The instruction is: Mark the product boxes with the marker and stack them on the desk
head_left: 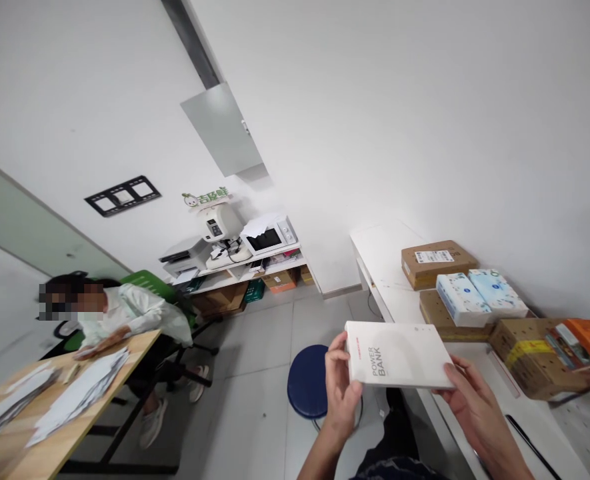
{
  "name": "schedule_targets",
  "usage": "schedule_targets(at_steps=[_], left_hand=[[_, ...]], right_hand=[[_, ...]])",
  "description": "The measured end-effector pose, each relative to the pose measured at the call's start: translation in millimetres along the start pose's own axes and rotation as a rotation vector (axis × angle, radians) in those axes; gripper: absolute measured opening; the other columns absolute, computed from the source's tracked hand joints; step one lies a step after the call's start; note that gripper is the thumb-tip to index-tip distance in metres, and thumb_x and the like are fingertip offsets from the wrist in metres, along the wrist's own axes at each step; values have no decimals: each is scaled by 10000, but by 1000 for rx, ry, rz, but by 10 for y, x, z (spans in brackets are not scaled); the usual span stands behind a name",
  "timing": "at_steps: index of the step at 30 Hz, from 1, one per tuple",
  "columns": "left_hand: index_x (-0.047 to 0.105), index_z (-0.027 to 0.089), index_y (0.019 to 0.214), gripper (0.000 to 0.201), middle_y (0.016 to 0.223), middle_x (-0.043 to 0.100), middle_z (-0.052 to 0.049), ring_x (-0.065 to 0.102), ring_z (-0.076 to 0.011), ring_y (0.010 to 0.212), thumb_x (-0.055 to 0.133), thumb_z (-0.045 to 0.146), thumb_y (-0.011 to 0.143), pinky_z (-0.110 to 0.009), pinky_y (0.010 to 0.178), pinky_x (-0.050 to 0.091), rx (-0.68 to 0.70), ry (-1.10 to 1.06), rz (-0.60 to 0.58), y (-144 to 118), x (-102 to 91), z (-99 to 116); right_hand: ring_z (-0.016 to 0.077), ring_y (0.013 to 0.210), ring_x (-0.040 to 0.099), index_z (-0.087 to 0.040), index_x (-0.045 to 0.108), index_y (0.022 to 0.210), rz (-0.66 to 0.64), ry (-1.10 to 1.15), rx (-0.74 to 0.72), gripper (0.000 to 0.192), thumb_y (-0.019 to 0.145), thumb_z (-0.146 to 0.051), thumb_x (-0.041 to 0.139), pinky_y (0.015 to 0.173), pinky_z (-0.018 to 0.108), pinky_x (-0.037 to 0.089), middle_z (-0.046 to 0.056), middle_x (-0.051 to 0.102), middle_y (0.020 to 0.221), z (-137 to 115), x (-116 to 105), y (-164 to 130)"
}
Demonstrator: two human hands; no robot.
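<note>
A flat white box (405,357) with "POWER BANK" printed on its face is held out in front of me, slightly tilted. My left hand (341,387) grips its left end, with the thumb at the lower corner and the fingers behind the edge. At the opposite end, my right hand (469,397) holds the lower right corner, its thumb on the face. The fingers beneath the box are partly hidden. Below and behind it stands a round blue stool (307,381), partly covered by my left hand.
Along the wall, a white table (382,267) bears cardboard boxes (442,260) and tissue packs (482,297). Leftward, a person (139,310) sits at a wooden table (82,420) with paper stacks (79,400). A microwave (269,237) and a printer (187,257) stand on a shelf behind.
</note>
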State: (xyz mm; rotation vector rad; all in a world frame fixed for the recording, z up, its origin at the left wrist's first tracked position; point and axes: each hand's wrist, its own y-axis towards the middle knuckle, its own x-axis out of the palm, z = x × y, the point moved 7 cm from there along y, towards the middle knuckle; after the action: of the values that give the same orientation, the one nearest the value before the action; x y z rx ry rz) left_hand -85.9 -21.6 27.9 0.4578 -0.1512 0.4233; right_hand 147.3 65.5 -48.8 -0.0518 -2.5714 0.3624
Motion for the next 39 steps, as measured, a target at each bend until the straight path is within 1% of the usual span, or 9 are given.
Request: schedule_targets(at_steps=[2,5,7,12,17,24,30,35,39], left_hand=[[594,252,1028,350,1458,495,-122,508,-346,1332,703,526,840,-473,1046,438,-112,-30,86,-12,-44,-96],[601,254,1152,398,1436,547,-139,583,-305,1256,734,461,839,-415,986,492,-235,-52,186,-27,-85,-174],[586,263,1235,494,1416,579,-141,640,-282,1169,773,432,810,-386,930,524,-276,-71,221,-26,-96,-181],[636,256,1268,584,1334,665,-127,693,-269,1074,833,422,744,-349,863,549,-343,-120,267,-22,-119,-186],[750,219,1133,503,1186,750,-110,697,-263,1073,858,461,705,-324,892,543,-410,-189,305,0,-90,-234],[787,185,986,430,1011,783,-97,709,-184,854,883,458,667,-251,751,546,-432,-278,367,46,6,-256],[776,177,1019,466,1039,776,-119,713,-212,887,889,452,660,-280,775,552,-419,-248,345,65,51,-215],[760,189,1095,542,1165,752,-142,711,-264,1011,898,457,645,-325,859,552,-410,-231,328,44,37,-206],[759,193,1112,538,1173,753,-136,702,-284,1068,872,487,676,-349,914,541,-414,-213,315,31,-16,-180]], right_hand=[[218,824,688,-291,694,950,16,-23,-53,369,671,-477,846,607,287,605,5,744,994,-37,-12,-25],[214,863,674,-294,697,1024,46,-79,-103,439,665,-494,850,613,260,590,16,743,1033,-59,-44,-71],[213,907,670,-300,697,1058,53,-105,-115,467,667,-508,846,625,241,583,21,742,1088,-53,-57,-96],[227,1078,649,-313,687,1112,63,-163,-166,501,683,-533,826,757,221,583,16,725,1191,-54,-76,-126],[276,1160,632,-290,675,1151,92,-201,-229,546,690,-551,806,816,261,597,34,720,1225,-81,-119,-167],[333,1222,613,-267,666,1159,97,-266,-306,507,749,-548,765,896,334,606,55,710,1259,-290,-117,-300],[312,1189,634,-273,646,1123,139,-255,-268,477,787,-605,711,824,293,622,61,729,1219,-324,-192,-310],[314,1331,550,-284,593,1285,49,-235,-263,520,848,-553,676,894,294,609,46,640,1405,-266,-197,-303],[307,1338,549,-277,615,1292,33,-271,-293,522,847,-544,676,950,284,587,33,620,1435,-232,-188,-304]])
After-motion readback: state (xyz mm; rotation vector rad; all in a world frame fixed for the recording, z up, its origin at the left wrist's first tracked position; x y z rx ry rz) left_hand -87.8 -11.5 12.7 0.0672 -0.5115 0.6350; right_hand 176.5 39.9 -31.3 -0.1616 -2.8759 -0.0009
